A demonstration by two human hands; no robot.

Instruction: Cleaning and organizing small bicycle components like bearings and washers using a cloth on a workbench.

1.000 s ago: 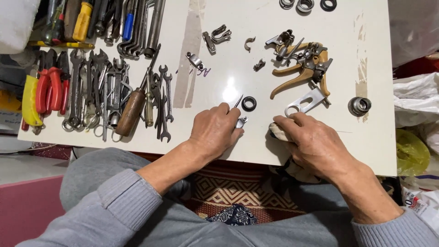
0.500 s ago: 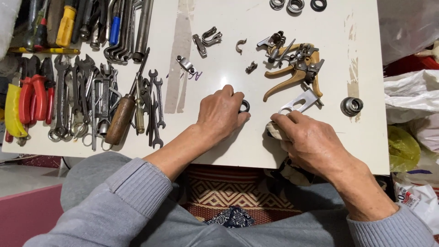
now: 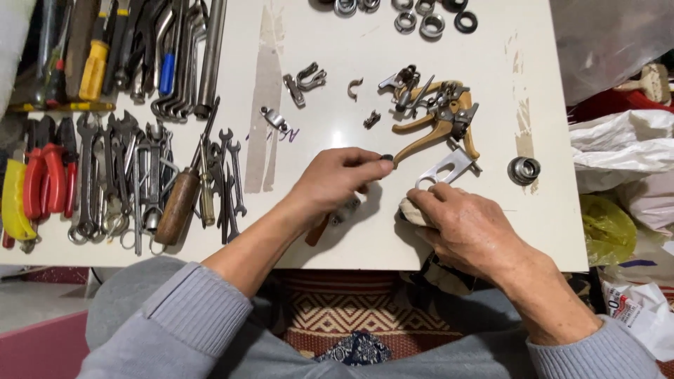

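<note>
**Left hand pinching a ring; right hand on a rag**

Where the left fingertips meet, a small black ring [image 3: 387,157] is pinched between thumb and forefinger, held just above the table [image 3: 330,63]. Only its edge shows, so its facing cannot be determined. The left hand [image 3: 335,181] is closed narrowly on the ring, the other fingers curled under; it reaches in from the lower left, knuckles up. A brown-handled tool [image 3: 328,221] lies partly hidden beneath this hand.

The right hand [image 3: 469,231] rests near the table's front edge, fingers bent and closed on a pale rag [image 3: 411,213]. Its fingertips touch the near end of a flat plate [image 3: 444,169] with slotted holes. The plate's long axis runs diagonally, from the right fingertips up and away to the right.

Just beyond the ring lies a brass lever assembly [image 3: 439,116]. Its long handle runs diagonally, the near end pointing at the left fingertips, the far end carrying a cluster of steel parts.

Right of the plate stands a bearing cup [image 3: 524,170], apart from both hands. Small clips [image 3: 303,78] lie farther out at centre. Wrenches [image 3: 140,179], a wooden-handled screwdriver [image 3: 179,203] and red pliers [image 3: 43,179] fill the left side. Rings and bearings [image 3: 420,15] line the far edge.
</note>
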